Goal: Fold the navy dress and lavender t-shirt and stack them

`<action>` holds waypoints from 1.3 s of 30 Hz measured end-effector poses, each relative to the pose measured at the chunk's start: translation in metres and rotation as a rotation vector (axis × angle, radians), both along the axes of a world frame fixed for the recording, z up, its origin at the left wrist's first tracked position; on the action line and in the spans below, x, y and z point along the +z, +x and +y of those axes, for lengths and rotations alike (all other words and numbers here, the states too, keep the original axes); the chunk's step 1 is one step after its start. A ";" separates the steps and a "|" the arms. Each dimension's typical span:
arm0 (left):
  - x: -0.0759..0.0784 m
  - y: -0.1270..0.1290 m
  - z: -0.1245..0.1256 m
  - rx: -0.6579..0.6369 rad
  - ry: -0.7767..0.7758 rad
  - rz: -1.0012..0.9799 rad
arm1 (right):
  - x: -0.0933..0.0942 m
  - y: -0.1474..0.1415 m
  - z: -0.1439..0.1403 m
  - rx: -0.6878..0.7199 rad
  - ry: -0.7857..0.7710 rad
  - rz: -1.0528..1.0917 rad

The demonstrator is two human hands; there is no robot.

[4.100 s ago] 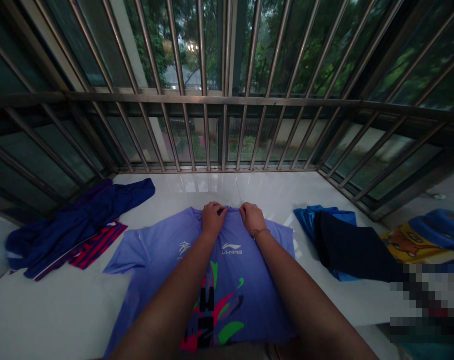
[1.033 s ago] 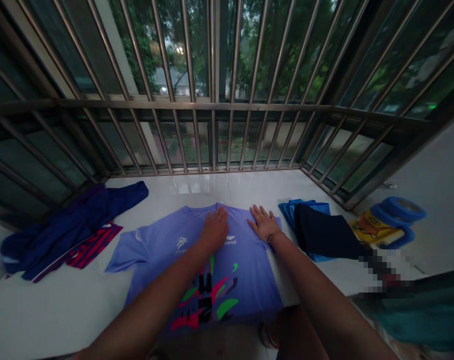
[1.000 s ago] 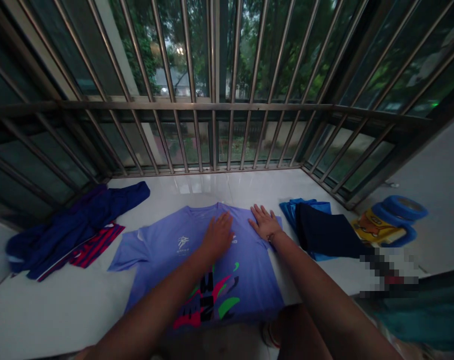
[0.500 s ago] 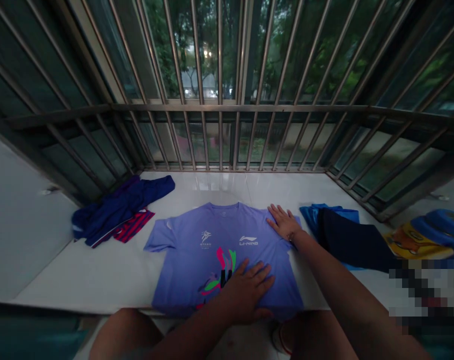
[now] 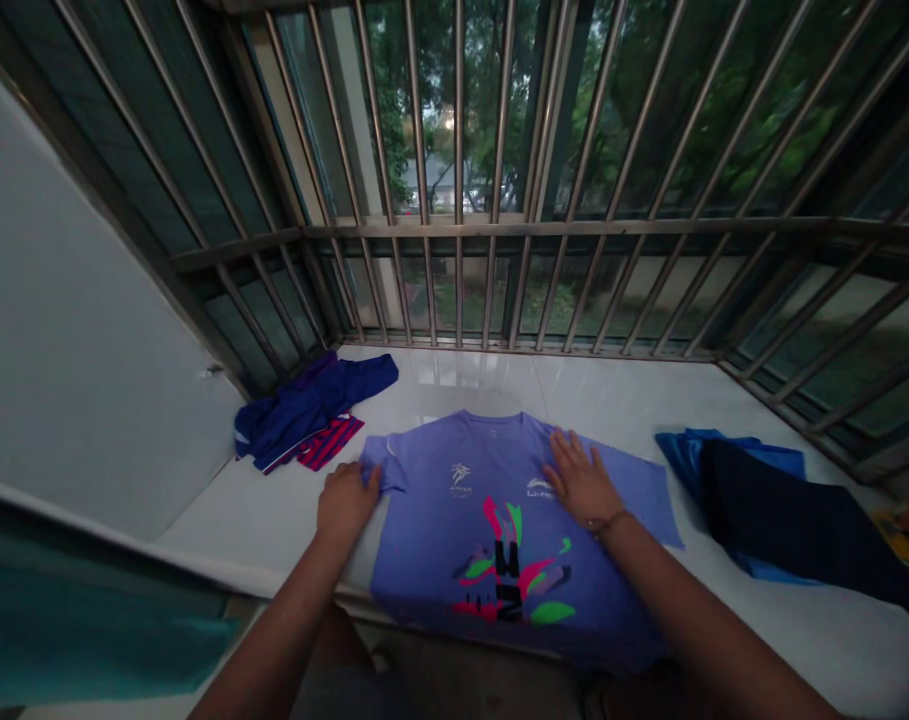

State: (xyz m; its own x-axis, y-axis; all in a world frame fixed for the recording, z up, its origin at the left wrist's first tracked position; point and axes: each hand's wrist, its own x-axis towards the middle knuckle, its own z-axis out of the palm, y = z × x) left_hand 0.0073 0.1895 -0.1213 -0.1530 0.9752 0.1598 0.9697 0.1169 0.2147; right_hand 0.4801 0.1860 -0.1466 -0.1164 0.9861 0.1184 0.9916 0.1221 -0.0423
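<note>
A purple T-shirt (image 5: 431,540) lies spread front side up on the white ledge, its collar toward the window and its hem hanging over the near edge. White logos and a bright pink, green and black print mark its front. At the sleeve on the left, my left hand (image 5: 349,500) is closed on the cloth edge, thumb on top; the fingertips are partly hidden. My right hand (image 5: 585,480) rests flat on the upper chest beside the right-hand logo, fingers stretched out, with a thin bracelet at the wrist.
Dark blue clothing (image 5: 311,400) lies heaped at the left, over a red-and-blue striped piece (image 5: 330,440). Folded dark navy cloth (image 5: 791,510) sits on shiny blue fabric (image 5: 758,455) at the right. Metal window bars (image 5: 458,290) rise behind the ledge (image 5: 274,530).
My left hand has moved from the shirt's lower front to the left sleeve and closed on it. My right hand has slid inward from the right sleeve. The view has turned left.
</note>
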 end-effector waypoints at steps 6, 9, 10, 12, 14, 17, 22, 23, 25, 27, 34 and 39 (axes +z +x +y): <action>-0.012 -0.014 0.008 -0.007 -0.102 -0.159 | -0.010 -0.097 -0.026 -0.021 -0.187 0.090; -0.013 -0.023 0.003 -0.064 -0.041 -0.226 | -0.010 -0.101 -0.028 -0.056 -0.218 0.092; -0.012 -0.028 0.000 -0.081 -0.001 -0.276 | -0.009 -0.100 -0.028 -0.059 -0.224 0.088; -0.011 -0.035 -0.006 -0.096 0.062 -0.387 | -0.006 -0.098 -0.028 -0.063 -0.238 0.082; -0.013 -0.041 -0.013 -0.090 0.050 -0.417 | -0.003 -0.098 -0.028 -0.067 -0.251 0.083; -0.020 -0.044 -0.021 -0.059 -0.007 -0.245 | -0.001 -0.100 -0.028 -0.073 -0.266 0.078; -0.021 -0.036 -0.015 -0.187 0.158 -0.176 | -0.002 -0.100 -0.027 -0.070 -0.271 0.073; -0.020 -0.032 -0.011 -0.262 0.193 -0.190 | -0.003 -0.099 -0.027 -0.071 -0.270 0.073; -0.019 -0.022 -0.001 -0.394 0.196 -0.189 | -0.004 -0.099 -0.026 -0.072 -0.268 0.079; -0.020 -0.013 0.009 -0.453 0.073 -0.146 | -0.003 -0.099 -0.026 -0.074 -0.270 0.086; -0.029 -0.004 0.042 -0.415 -0.365 0.012 | 0.001 -0.102 -0.027 -0.079 -0.288 0.106; -0.023 -0.007 0.066 -0.436 -0.380 0.012 | 0.001 -0.109 -0.032 -0.131 -0.262 0.119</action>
